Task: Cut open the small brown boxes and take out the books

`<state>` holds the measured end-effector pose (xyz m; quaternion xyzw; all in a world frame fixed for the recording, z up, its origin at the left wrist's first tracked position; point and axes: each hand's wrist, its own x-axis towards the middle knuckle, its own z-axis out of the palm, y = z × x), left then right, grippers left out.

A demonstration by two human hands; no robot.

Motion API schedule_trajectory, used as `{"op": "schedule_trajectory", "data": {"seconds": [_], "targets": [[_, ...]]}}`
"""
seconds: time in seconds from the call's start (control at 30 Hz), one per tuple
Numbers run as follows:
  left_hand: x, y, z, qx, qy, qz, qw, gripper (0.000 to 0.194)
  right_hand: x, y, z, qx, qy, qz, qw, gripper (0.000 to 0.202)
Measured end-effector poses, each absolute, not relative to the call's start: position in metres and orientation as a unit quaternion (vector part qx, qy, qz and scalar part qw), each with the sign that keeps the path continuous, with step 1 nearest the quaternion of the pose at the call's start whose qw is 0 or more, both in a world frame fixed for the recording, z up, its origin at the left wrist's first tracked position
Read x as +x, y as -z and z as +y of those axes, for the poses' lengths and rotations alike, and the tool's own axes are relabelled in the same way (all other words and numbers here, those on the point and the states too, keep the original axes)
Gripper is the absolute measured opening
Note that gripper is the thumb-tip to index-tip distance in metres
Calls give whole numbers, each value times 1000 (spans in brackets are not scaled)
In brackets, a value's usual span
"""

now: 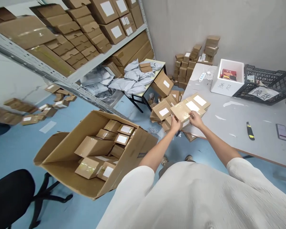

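A small taped cardboard box (181, 109) is at the left edge of the grey table (228, 127). My left hand (175, 123) has its fingers closed on the box's near left corner. My right hand (195, 119) touches the near side of the same box with bent fingers; whether it grips the box is hard to tell. Beside and behind it lie further small boxes with white labels (200, 100).
A large open carton (143, 143) with several small boxes stands on the floor at left, near a black chair (11, 197). On the table are a white foam box (227, 86), a black crate (264, 76), a cutter (250, 131) and a phone (282, 132). Shelving (95, 65) rises upper left.
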<state>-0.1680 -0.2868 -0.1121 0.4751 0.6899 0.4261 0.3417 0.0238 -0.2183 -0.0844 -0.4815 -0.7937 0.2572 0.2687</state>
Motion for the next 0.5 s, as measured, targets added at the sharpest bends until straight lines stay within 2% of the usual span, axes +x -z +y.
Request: {"op": "schedule_trajectory", "data": {"seconds": [0.5], "targets": [[-158,104,-190,497,-420,587,483,71,71,91,-178,-536,-289,-739,287,33]]}}
